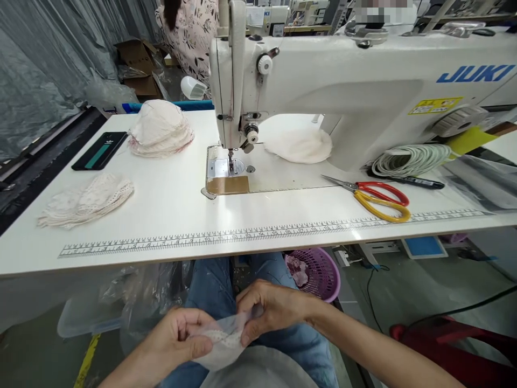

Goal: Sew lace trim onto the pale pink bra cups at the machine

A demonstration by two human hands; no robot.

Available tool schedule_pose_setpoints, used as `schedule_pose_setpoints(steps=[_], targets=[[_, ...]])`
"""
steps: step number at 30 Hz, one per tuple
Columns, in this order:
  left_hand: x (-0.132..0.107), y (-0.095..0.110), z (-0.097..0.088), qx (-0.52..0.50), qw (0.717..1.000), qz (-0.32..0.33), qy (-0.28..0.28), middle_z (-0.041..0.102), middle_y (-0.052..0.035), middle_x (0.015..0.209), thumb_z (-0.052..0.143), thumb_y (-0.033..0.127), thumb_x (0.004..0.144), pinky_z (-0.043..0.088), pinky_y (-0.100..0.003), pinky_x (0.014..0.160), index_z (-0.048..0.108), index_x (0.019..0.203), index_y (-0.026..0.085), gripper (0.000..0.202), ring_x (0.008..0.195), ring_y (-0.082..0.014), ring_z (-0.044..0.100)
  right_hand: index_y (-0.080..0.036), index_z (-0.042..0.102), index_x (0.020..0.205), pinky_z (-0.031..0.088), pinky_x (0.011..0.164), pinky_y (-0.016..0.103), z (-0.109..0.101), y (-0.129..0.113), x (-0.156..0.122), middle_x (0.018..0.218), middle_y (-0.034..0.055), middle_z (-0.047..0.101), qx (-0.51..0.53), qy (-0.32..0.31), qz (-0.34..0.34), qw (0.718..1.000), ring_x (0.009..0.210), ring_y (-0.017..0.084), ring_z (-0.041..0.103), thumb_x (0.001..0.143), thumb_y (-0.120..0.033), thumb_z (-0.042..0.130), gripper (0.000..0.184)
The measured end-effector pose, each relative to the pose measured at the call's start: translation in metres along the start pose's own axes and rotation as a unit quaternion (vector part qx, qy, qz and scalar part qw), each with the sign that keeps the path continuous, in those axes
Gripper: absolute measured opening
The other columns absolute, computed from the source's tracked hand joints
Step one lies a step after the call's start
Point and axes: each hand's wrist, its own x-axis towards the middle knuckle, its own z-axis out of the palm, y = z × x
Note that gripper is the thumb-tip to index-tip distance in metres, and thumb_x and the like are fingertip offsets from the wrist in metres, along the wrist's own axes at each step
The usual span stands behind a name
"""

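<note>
Above my lap, both hands pinch a small white fabric piece (pixel 220 350), partly sheer, with a lacy band across it. My left hand (pixel 177 339) grips its left side between thumb and fingers. At the upper right edge, my right hand (pixel 269 310) is closed on the sheer part. The sewing machine (pixel 302 70) stands on the table beyond my hands, its presser foot (pixel 230 161) over the needle plate. A pile of lacy cream pieces (pixel 89 199) lies at the table's left, and a taller stack of cream fabric (pixel 161 129) sits behind it.
Scissors (pixel 375 199) with red and yellow handles lie near a cord coil (pixel 410 160). A phone (pixel 99 151) rests at the left. One cream fabric piece (pixel 302 146) is under the machine arm. Below the table edge stands a purple basket (pixel 332 277); another person (pixel 191 37) is behind.
</note>
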Motion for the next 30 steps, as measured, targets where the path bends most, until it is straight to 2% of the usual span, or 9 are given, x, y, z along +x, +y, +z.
schedule_pose_setpoints(steps=[5,7,10,15,18,22,26,28,30], targets=[[-0.001,-0.002,0.0,0.021,1.0,-0.017,-0.001,0.07,-0.0046,0.083,0.078,0.048,0.064,0.04,-0.019,0.066,0.064,0.111,0.014,0.06,0.071,-0.0126,0.056,-0.008,0.07,0.076,0.037,0.051,0.017,-0.002,-0.002,-0.006,0.067,-0.0003,0.056,-0.024,0.003,0.006,1.0,0.059,0.008,0.051,0.067,-0.049,0.073,0.042],[-0.001,-0.004,-0.002,0.028,0.999,-0.013,-0.013,0.07,-0.0073,0.093,0.076,0.048,0.066,0.041,-0.021,0.073,0.062,0.116,0.015,0.061,0.08,-0.0158,0.058,-0.008,0.07,0.077,0.037,0.052,0.017,-0.003,-0.002,-0.008,0.068,0.0004,0.057,-0.022,0.004,0.007,1.0,0.06,0.009,0.052,0.068,-0.049,0.073,0.043],[-0.001,-0.004,-0.002,0.038,0.999,-0.01,-0.03,0.069,-0.0072,0.1,0.075,0.049,0.067,0.04,-0.023,0.077,0.066,0.111,0.017,0.055,0.086,-0.0178,0.057,-0.009,0.07,0.078,0.037,0.053,0.017,-0.003,-0.002,-0.01,0.069,0.0003,0.057,-0.027,0.003,0.01,1.0,0.061,0.009,0.052,0.068,-0.051,0.072,0.043],[0.0,0.004,0.002,0.066,0.997,-0.026,-0.008,0.068,-0.0038,0.088,0.074,0.058,0.06,0.038,-0.02,0.069,0.069,0.101,0.018,0.058,0.077,-0.0153,0.054,-0.013,0.067,0.077,0.035,0.051,0.017,0.006,-0.001,-0.005,0.066,-0.0028,0.055,-0.071,0.036,0.008,0.997,0.06,0.009,0.052,0.061,-0.052,0.076,0.043],[0.002,0.005,0.003,0.074,0.997,-0.014,-0.008,0.065,-0.0021,0.078,0.074,0.057,0.063,0.034,-0.018,0.06,0.068,0.095,0.016,0.052,0.066,-0.0119,0.049,-0.013,0.065,0.072,0.034,0.049,0.016,0.011,-0.001,-0.002,0.063,-0.0038,0.054,-0.072,0.065,0.024,0.995,0.058,0.008,0.05,0.061,-0.052,0.076,0.042],[0.008,-0.006,0.0,0.078,0.997,0.014,-0.018,0.058,0.0011,0.063,0.07,0.058,0.066,0.027,-0.018,0.053,0.063,0.085,0.014,0.048,0.055,-0.0086,0.039,-0.011,0.065,0.069,0.036,0.049,0.016,0.011,-0.001,-0.006,0.063,-0.0028,0.055,-0.006,0.075,0.052,0.996,0.055,0.007,0.048,0.061,-0.054,0.075,0.045],[0.013,-0.018,-0.001,0.098,0.995,0.026,0.006,0.048,0.004,0.055,0.07,0.063,0.063,0.02,-0.019,0.05,0.06,0.073,0.014,0.051,0.052,-0.0083,0.031,-0.011,0.068,0.075,0.036,0.051,0.016,0.01,0.003,-0.01,0.066,-0.0021,0.057,0.004,0.066,0.053,0.996,0.058,0.008,0.05,0.058,-0.052,0.078,0.045],[0.013,-0.018,0.0,0.101,0.995,0.021,0.002,0.048,0.0041,0.055,0.067,0.062,0.067,0.021,-0.02,0.05,0.061,0.074,0.014,0.05,0.051,-0.0084,0.031,-0.011,0.068,0.076,0.035,0.051,0.016,0.011,0.004,-0.009,0.066,-0.0021,0.057,0.001,0.064,0.044,0.997,0.06,0.008,0.049,0.06,-0.052,0.077,0.045],[0.012,-0.015,0.001,0.091,0.996,0.017,-0.012,0.055,0.0014,0.06,0.066,0.06,0.069,0.026,-0.02,0.053,0.063,0.078,0.014,0.047,0.054,-0.0096,0.038,-0.011,0.068,0.074,0.035,0.051,0.016,0.012,0.003,-0.007,0.067,-0.0017,0.057,0.007,0.067,0.045,0.997,0.06,0.009,0.049,0.061,-0.053,0.076,0.045]])
